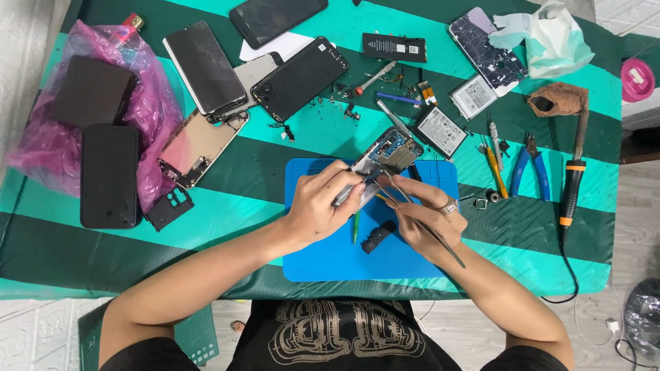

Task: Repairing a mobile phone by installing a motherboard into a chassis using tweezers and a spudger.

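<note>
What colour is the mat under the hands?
The mat is plain blue, seen in the head view.

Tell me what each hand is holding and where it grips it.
The left hand holds the opened phone by its lower end. The right hand pinches metal tweezers around mid-length, tips at the phone.

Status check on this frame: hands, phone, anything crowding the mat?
Left hand steadies the opened phone. Right hand holds tweezers, tips at the phone. Small black part and green tool lie on the blue mat beside the hands.
</note>
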